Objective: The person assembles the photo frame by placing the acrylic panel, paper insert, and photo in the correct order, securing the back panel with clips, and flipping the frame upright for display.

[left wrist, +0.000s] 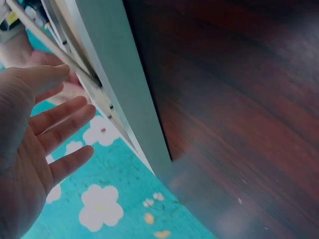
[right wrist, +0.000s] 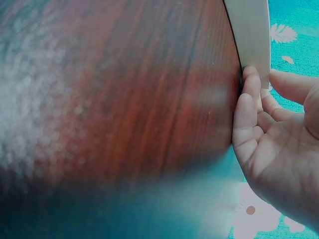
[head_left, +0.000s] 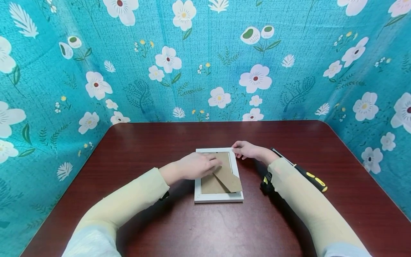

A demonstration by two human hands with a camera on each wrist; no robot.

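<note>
A white picture frame (head_left: 219, 198) lies face down on the table, its brown backing board (head_left: 208, 187) showing. The board's easel stand (head_left: 229, 181) tilts up from it, its wide end near the frame's front right corner. Over the left part of the backing reaches my left hand (head_left: 197, 166), fingers loosely bent above the stand's upper end. In the left wrist view that hand (left wrist: 30, 164) has its fingers spread, with the thumb beside the stand's edge (left wrist: 55, 47). At the far right corner, my right hand (right wrist: 279, 154) grips the frame (right wrist: 251, 37), thumb on one side and fingers on the other.
A screwdriver (head_left: 309, 176) with a black and yellow handle lies to the right of the frame, beyond the right forearm. The dark red table (head_left: 154, 139) reaches back to a turquoise flowered cloth (head_left: 199, 71), which hangs behind and along both sides.
</note>
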